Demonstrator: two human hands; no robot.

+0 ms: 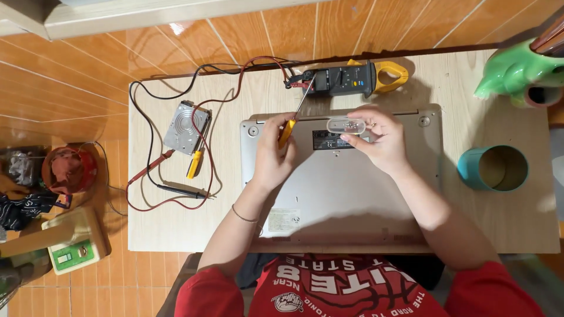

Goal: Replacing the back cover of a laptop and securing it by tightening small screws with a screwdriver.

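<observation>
Lying on table: one silver laptop (346, 188), turned underside up, centred on the pale wooden table (176, 229).
Left hand (274, 154): closed around the yellow handle of one screwdriver (292, 121); the shaft is pointed up and away, toward the meter.
Right hand (379, 140): fingers pinched on one small clear plastic case (346, 125), held just above the laptop's rear edge; tiny parts are seen inside, too small to count.
Screwdrivers: two counted; the second yellow-handled screwdriver (196, 158) is laid to the left of the laptop, partly across the metal part.
Meter: one dark clamp meter (346, 79) with yellow jaws, placed at the far edge of the table, behind the laptop.
Leads: two probes, one red probe (151, 166) and one black probe (179, 191), are rested left of the laptop; their wires are looped across the table.
Metal part: one flat silver drive-like block (186, 127), set near the left leads.
Cups: one teal cup (493, 168), open top up, stood right of the laptop, apart from it.
Figure: one green ceramic figure (517, 73) is seen at the far right corner.
Floor, left side: one red container (69, 170) and one green-faced device (73, 252).
</observation>
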